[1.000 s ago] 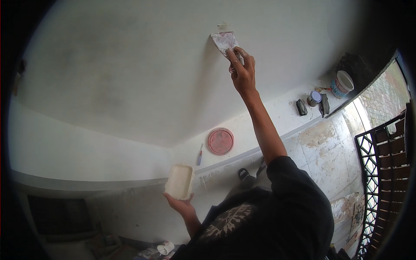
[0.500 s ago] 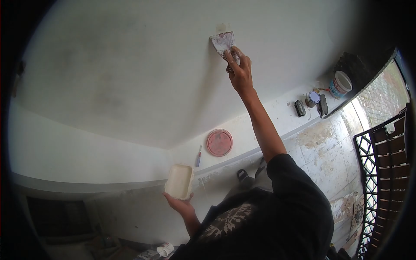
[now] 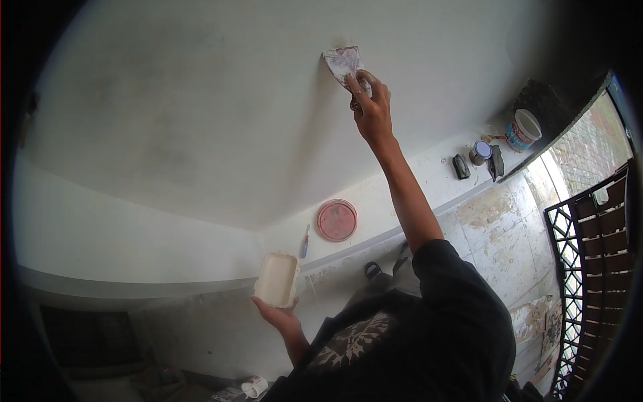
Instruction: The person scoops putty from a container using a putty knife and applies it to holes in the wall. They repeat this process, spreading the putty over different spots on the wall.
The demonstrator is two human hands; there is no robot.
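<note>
My right hand (image 3: 372, 110) reaches far out and grips a putty knife (image 3: 343, 61) whose wide blade is smeared with whitish putty. The blade lies against the white wall (image 3: 201, 127), just below a small darker spot. My fingers wrap the handle and hide most of it; some press on the back of the blade. Low on the left, my left hand (image 3: 278, 315) holds a cream rectangular tray (image 3: 278, 278) from beneath, its hollow side facing me. Most of the left fingers are hidden behind the tray.
On the ledge lie a red round lid (image 3: 337, 220) and a screwdriver-like tool (image 3: 305, 242). Further right are a dark block (image 3: 461, 167), a can with a bluish lid (image 3: 480, 152), a dark cloth-like piece (image 3: 495, 163) and a bucket (image 3: 523, 130). A metal gate (image 3: 589, 268) stands at right.
The putty knife has moved slightly up and left along the wall, and more of its blade face shows. My left hand keeps the tray nearly where it was. The view has shifted a little.
</note>
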